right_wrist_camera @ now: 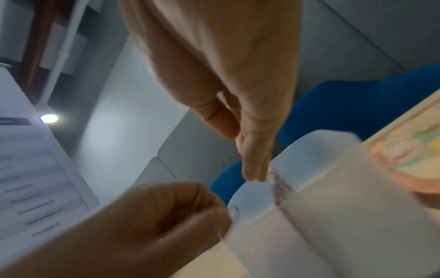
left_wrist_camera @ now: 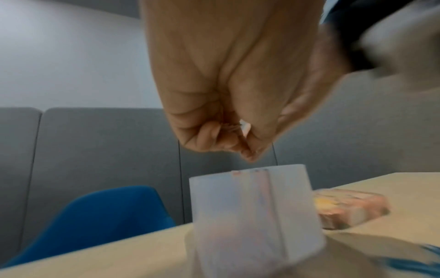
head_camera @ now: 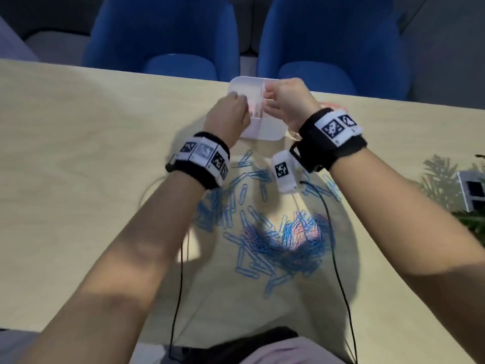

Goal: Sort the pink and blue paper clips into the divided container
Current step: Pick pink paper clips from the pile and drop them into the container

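Observation:
The white divided container (head_camera: 267, 127) stands on the table near its far edge. Both hands hover over it. My left hand (head_camera: 231, 111) has curled fingers; in the left wrist view (left_wrist_camera: 238, 146) they pinch a small paper clip whose colour I cannot make out. My right hand (head_camera: 283, 101) is over the divider, and in the right wrist view its fingers (right_wrist_camera: 254, 169) point straight down, holding nothing that I can see. Pink shows inside the container (left_wrist_camera: 238, 206) beside the divider. A loose pile of paper clips (head_camera: 275, 240), mostly blue with some pink, lies nearer to me.
Two blue chairs (head_camera: 162, 35) stand beyond the table's far edge. A pink packet (left_wrist_camera: 350, 208) lies just right of the container. Black cables (head_camera: 338, 258) trail from the wrists across the table. A plant and a white object (head_camera: 469, 190) sit at the right edge.

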